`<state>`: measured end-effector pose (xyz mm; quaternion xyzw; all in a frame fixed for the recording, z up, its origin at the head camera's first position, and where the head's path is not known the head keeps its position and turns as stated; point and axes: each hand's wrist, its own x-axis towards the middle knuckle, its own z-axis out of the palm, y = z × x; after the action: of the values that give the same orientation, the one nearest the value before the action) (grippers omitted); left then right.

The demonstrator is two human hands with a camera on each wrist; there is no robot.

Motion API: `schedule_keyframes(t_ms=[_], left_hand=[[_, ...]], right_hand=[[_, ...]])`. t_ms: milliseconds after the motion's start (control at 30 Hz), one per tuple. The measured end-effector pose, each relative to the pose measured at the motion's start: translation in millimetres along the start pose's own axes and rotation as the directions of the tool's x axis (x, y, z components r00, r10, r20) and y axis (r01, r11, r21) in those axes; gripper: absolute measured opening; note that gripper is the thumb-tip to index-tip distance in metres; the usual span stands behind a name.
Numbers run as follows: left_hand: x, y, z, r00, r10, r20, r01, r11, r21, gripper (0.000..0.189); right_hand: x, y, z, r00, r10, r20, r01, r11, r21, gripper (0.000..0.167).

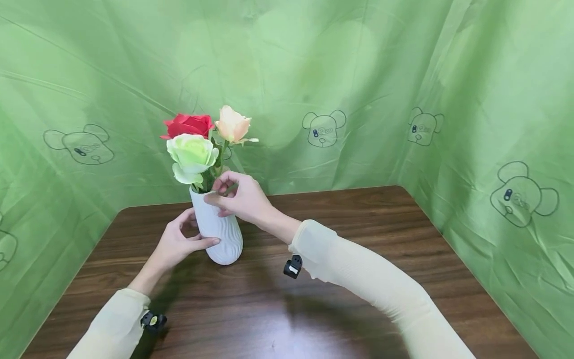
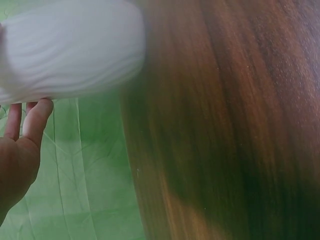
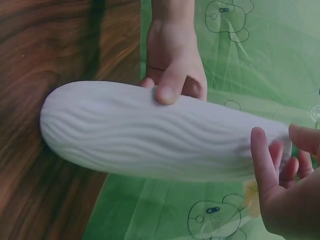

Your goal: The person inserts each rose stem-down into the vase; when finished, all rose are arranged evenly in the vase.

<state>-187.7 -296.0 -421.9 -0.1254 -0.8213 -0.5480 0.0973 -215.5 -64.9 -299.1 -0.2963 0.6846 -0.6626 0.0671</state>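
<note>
A white vase (image 1: 217, 227) with wavy ridges stands slightly tilted on the wooden table. It holds a red rose (image 1: 188, 124), a pale green rose (image 1: 192, 154) and a peach rose (image 1: 233, 124). My left hand (image 1: 175, 242) grips the vase's lower left side, thumb (image 3: 170, 87) across the front. At the rim, my right hand (image 1: 244, 197) has its thumb against the outer wall and curled fingers by the opening, holding the vase's upper edge. The lower stems are hidden. Only the vase's ridged base (image 2: 75, 50) shows in the left wrist view, blurred.
Brown wood covers the table (image 1: 341, 279). Green cloth (image 1: 278, 60) with bear-head drawings hangs behind it and along both sides. Dark wrist-worn devices sit at the left sleeve (image 1: 109, 324) and the right sleeve (image 1: 358, 274).
</note>
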Motion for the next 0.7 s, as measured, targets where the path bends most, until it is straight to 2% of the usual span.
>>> schedule_keyframes(t_ms=[200,267,333,433,533,600,700], left_hand=[[-0.7,0.2,-4.0,1.0,0.0,0.006,0.0,1.0,-0.006,0.074],[-1.1,1.3,-4.3,1.0,-0.008,0.021,0.008,1.0,-0.027,0.074],[-0.7,3.1,-4.6,0.999,-0.014,0.042,0.015,0.999,-0.041,0.075],[2.0,6.4,-7.4,0.997,-0.005,0.079,0.005,1.0,0.006,0.077],[4.1,16.8,-13.8,0.995,0.029,0.094,-0.038,0.994,0.101,0.082],[4.6,22.5,-20.0,0.995,0.049,0.085,-0.062,0.986,0.157,0.086],[2.5,29.2,-29.8,0.993,0.095,0.068,-0.108,0.973,0.206,0.088]], right_hand=[[-5.1,2.0,-20.5,0.998,0.02,0.052,-0.017,0.998,-0.065,0.017],[-6.5,1.7,-31.8,0.998,0.0,0.065,0.009,0.99,-0.14,0.019],[-8.8,-0.3,-45.4,0.997,-0.025,0.071,0.041,0.969,-0.244,0.021],[-13.8,-5.8,-68.5,0.994,-0.078,0.073,0.101,0.911,-0.4,0.025],[-19.9,-11.9,-92.3,0.986,-0.146,0.075,0.164,0.852,-0.496,0.027],[-24.7,-15.1,-108.6,0.975,-0.203,0.088,0.217,0.8,-0.559,0.028],[-34.0,-18.2,-133.4,0.958,-0.267,0.109,0.27,0.7,-0.661,0.03]])
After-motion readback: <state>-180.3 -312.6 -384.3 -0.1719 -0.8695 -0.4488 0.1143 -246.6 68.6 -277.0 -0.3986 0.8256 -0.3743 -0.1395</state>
